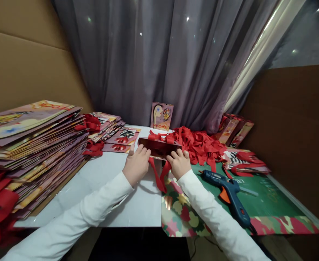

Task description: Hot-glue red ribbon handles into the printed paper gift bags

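A small paper gift bag (160,146) stands in the middle of the table, its dark red inside facing me. My left hand (137,163) grips the bag's left end, fingers bent over the rim. At the right end, my right hand (179,162) holds the rim the same way. Red ribbon (157,177) hangs in a loop from the bag's near side, between my wrists. More red ribbon lies along the bag's far side. The thumbs are partly hidden. Right of my right forearm lies a blue hot glue gun (228,195) with an orange trigger.
Tall stacks of flat printed bags (40,156) fill the left side. Loose red ribbons (198,143) are heaped behind my right hand. Finished-looking bags (234,128) stand at the back right, and a printed card (161,116) leans against the grey curtain (137,65).
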`<state>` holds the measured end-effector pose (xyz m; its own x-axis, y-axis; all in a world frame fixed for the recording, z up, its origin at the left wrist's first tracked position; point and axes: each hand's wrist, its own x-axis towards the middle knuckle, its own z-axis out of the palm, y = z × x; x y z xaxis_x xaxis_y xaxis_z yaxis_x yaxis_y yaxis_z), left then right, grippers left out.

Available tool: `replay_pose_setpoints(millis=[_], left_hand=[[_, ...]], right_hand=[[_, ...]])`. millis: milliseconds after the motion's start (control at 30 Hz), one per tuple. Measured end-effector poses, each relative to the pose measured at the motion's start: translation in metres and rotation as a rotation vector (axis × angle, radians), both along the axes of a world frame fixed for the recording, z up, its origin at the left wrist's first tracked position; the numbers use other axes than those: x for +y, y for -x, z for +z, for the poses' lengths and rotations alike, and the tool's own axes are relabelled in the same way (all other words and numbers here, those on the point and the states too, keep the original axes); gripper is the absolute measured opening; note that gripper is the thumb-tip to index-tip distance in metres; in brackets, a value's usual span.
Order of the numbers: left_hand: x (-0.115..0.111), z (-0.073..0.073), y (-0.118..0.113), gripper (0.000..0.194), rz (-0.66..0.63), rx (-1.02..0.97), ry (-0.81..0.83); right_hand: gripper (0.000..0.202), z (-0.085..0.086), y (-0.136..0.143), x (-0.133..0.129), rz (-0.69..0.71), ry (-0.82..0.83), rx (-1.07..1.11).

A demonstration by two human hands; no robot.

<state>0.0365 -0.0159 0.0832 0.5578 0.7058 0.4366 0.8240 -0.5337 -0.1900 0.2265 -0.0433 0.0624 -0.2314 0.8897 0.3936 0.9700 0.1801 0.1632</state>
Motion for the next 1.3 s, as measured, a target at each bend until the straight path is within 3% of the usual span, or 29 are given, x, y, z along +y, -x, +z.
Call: replay_pose_setpoints(millis=[200,467,667,833,967,1100,1300], left_hand=[[-0.008,0.029,0.001,0.021,-0.274,0.177,0.184],[-0.01,0.04,0.018,0.027,-0.325,0.133,0.304],[-0.005,0.048,0.031,0.018,-0.36,0.11,0.227],[0.011,0.043,0.043,0.023,-0.518,0.149,0.08],[0.011,0.043,0.044,0.023,-0.54,0.215,0.002],[0.004,0.047,0.039,0.021,-0.531,0.232,0.025],[0.0,0.055,0.038,0.024,-0.569,0.024,0.042]], right_hand=[[0.03,0.02,0.013,-0.009,0.177,0.056,0.087],[0.015,0.027,0.002,-0.021,0.182,0.014,-0.016],[0.017,0.032,-0.008,-0.022,0.208,-0.105,-0.076],[0.025,0.043,-0.014,-0.025,0.322,-0.189,-0.127],[0.012,0.048,-0.013,-0.025,0.389,-0.149,-0.119],[0.016,0.046,-0.015,-0.021,0.481,-0.151,-0.089],[0.029,0.055,-0.023,-0.018,0.563,-0.057,0.079]])
